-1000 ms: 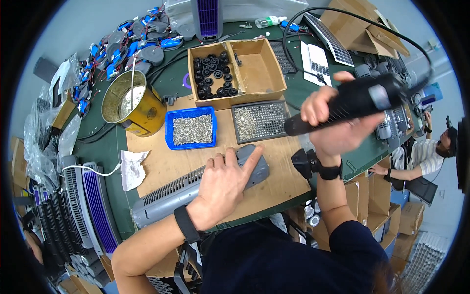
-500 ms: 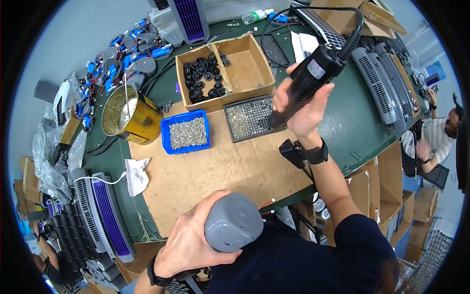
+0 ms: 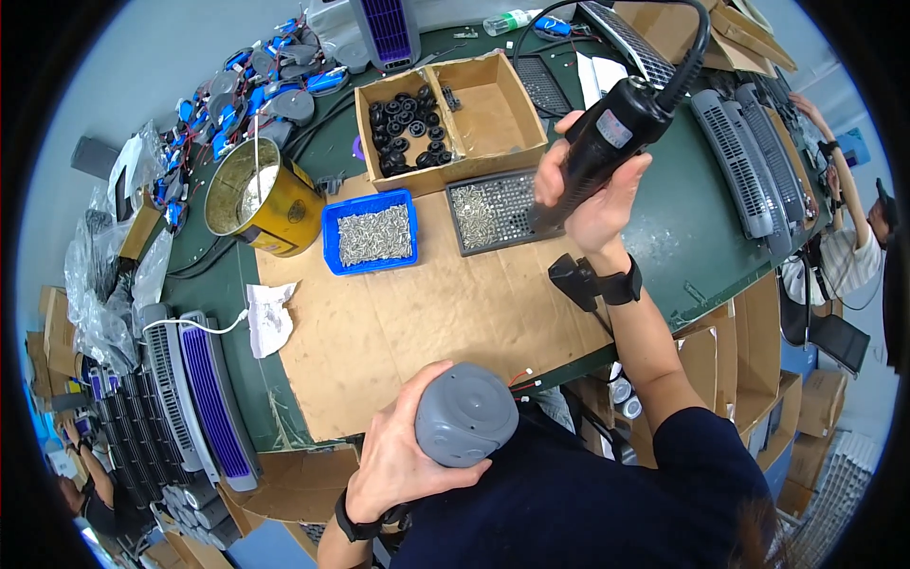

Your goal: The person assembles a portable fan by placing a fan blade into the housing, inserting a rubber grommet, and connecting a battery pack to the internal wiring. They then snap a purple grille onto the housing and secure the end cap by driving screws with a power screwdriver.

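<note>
At the desk (image 3: 668, 223), my right fingers (image 3: 550, 175) wrap the driver (image 3: 607, 142), left fingers (image 3: 424, 384) spread round the grey housing (image 3: 466, 415); wires (image 3: 527, 386) look unconnected.

Left grip (image 3: 391, 459) low, right grip (image 3: 601, 214) high

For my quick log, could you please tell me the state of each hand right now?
Left hand: closed around a grey plastic part.
Right hand: closed around a black corded tool.

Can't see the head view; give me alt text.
The left hand holds a rounded gray plastic housing; the right hand holds a corded black cylindrical tool, angled toward a dark rectangular perforated tray of small silvery metal pieces.
</note>
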Demonstrator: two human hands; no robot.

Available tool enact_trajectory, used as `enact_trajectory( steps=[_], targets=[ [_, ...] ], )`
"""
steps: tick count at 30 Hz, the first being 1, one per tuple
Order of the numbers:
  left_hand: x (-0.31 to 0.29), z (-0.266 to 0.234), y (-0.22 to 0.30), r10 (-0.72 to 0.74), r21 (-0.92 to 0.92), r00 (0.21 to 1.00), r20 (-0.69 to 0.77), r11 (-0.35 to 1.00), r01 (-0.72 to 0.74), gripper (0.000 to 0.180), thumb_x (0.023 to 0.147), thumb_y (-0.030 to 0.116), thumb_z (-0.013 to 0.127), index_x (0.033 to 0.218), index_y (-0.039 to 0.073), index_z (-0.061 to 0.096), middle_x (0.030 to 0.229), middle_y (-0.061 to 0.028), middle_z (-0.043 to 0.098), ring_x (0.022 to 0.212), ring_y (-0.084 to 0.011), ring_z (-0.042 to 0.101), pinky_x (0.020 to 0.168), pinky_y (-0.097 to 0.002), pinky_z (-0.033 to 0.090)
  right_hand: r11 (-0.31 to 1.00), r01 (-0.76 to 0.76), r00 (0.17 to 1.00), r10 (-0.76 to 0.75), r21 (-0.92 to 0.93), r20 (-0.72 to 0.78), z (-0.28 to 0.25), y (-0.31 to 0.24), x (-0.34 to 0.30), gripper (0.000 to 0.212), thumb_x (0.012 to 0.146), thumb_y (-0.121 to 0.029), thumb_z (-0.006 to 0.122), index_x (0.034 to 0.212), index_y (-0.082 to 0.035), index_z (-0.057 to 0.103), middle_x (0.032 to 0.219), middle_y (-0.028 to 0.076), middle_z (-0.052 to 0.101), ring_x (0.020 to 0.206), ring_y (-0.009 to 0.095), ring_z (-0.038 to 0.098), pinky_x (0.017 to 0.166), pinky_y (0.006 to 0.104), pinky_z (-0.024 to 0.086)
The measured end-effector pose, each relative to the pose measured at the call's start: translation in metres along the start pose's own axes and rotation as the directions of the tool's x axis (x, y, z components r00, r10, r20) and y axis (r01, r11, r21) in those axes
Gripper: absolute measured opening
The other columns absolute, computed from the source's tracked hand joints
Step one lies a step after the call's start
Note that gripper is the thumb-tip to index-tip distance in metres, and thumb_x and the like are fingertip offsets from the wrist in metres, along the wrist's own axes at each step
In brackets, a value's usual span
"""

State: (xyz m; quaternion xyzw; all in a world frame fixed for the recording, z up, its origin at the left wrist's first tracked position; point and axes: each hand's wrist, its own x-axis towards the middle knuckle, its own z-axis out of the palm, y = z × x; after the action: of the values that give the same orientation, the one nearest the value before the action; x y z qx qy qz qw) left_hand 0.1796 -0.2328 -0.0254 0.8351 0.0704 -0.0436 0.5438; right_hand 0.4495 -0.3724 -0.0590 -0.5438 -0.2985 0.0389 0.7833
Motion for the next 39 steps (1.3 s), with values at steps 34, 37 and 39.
enact_trajectory(
  steps=[34, 37, 39],
  targets=[
    [0.003, 0.001, -0.002, -0.012, -0.049, 0.998, 0.057, 0.999, 0.015, 0.097, 0.054, 0.029, 0.091, 0.135, 0.004, 0.045, 0.119, -0.0162, 0.065, 0.105, -0.032, 0.067, 0.091, -0.0394, 0.055, 0.999, -0.016, 1.0, 0.016, 0.052, 0.004, 0.001, 0.003, 0.005, 0.086, 0.088, -0.081, 0.019, 0.111, -0.003, 0.045, 0.059, 0.005, 0.048, 0.05, 0.014, 0.045, 0.05, 0.0286, 0.041],
    [0.001, 0.002, -0.002, -0.024, -0.058, 0.999, 0.048, 0.998, 0.026, 0.096, 0.055, 0.029, 0.091, 0.135, 0.004, 0.045, 0.118, -0.0166, 0.065, 0.105, -0.0322, 0.067, 0.091, -0.0395, 0.055, 1.0, -0.002, 1.0, 0.001, 0.014, 0.02, 0.004, 0.002, 0.005, 0.087, 0.088, -0.082, 0.019, 0.112, -0.002, 0.045, 0.058, 0.005, 0.049, 0.049, 0.014, 0.046, 0.05, 0.0282, 0.042],
    [0.001, 0.002, -0.004, -0.011, -0.051, 0.999, 0.045, 0.999, 0.013, 0.096, 0.055, 0.029, 0.091, 0.135, 0.003, 0.045, 0.118, -0.0168, 0.065, 0.104, -0.0322, 0.067, 0.091, -0.0395, 0.055, 1.0, -0.013, 1.0, 0.013, 0.004, 0.003, 0.005, -0.001, 0.004, 0.089, 0.087, -0.083, 0.02, 0.113, -0.002, 0.045, 0.058, 0.005, 0.048, 0.049, 0.014, 0.046, 0.05, 0.0287, 0.042]
  ],
)
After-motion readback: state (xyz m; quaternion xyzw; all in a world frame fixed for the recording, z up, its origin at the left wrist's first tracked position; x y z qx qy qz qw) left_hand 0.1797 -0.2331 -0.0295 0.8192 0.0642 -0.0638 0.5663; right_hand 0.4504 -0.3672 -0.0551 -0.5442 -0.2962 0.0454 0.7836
